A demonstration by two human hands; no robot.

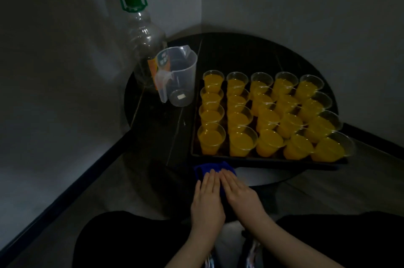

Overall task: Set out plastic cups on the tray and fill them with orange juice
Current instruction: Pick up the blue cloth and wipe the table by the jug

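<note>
A dark round surface (218, 53) is sitting in a dim wall corner, carrying a black tray (262, 159) right of centre, packed with cups (211, 138) of orange juice in neat rows, all apparently filled. The bottle (143, 35) and jug (177, 75) are standing emptied at upper left, out of the way. At lower centre, the left hand (206, 200) and right hand (241, 193) are lying flat, each grip released, pressing a blue cloth (209, 168), probably wiping spills.
</note>
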